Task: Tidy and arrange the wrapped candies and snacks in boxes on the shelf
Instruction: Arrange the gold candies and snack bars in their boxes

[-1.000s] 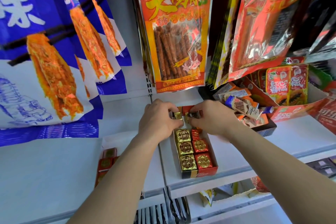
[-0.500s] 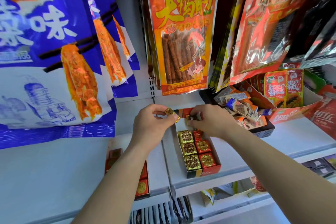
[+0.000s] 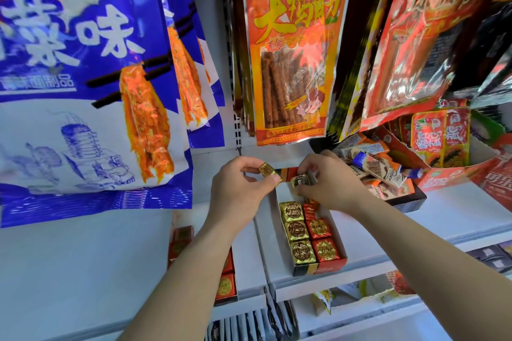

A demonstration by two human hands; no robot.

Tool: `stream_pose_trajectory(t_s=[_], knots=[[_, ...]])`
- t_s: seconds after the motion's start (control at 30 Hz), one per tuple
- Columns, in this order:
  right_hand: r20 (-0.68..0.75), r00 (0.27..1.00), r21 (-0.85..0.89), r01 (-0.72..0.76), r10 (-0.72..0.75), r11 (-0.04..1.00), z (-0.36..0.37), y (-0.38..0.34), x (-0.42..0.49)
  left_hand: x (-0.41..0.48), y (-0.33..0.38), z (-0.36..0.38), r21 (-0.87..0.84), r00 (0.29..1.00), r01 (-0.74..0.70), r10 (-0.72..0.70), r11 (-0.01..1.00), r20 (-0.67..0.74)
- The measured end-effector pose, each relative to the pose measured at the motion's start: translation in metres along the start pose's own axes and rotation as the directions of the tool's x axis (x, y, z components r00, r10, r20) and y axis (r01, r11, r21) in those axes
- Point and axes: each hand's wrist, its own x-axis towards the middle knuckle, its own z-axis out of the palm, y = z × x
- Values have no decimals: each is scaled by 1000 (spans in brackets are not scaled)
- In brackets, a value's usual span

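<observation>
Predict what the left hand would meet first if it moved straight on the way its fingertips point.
Probably the right hand and the gold candy it pinches, close by over the box; depth is unclear.

The left hand (image 3: 238, 188) and right hand (image 3: 332, 183) cover the candy box's (image 3: 318, 271) far end; a forearm (image 3: 188, 271) half-hides a second box (image 3: 225, 286).

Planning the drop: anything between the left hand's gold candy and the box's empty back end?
Yes: the right hand, pinching a second gold candy, sits over that back end of the candy box.
</observation>
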Motion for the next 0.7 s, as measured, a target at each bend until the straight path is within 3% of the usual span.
stream_pose_trajectory(t_s=[0.07,0.13,0.23,0.33,0.53,0.63,0.7], knots=[[5,1000,140,23,-24,990,-3,0,-3,0,1,0,5,1000,-7,7,1000,-2],[-26,996,174,86,-82,981,-4,1,-7,-1,2,-1,11,1000,-10,10,1000,-4],[-87,988,53,133,-128,990,0,2,-9,-2,4,-1,19,1000,-9,9,1000,-4],[-113,992,-109,46,-58,993,4,-2,-9,-3,4,0,14,1000,-8,8,1000,1],[61,998,-260,21,-5,965,2,2,-2,-4,6,-2,14,1000,1,-1,1000,8],[-14,1000,-157,14,-17,987,1,-2,-7,-4,7,-3,-2,1000,1,-1,1000,27],[-115,993,66,-2,9,998,-7,-10,-17,-6,9,-4,-45,999,-1,3,999,50]])
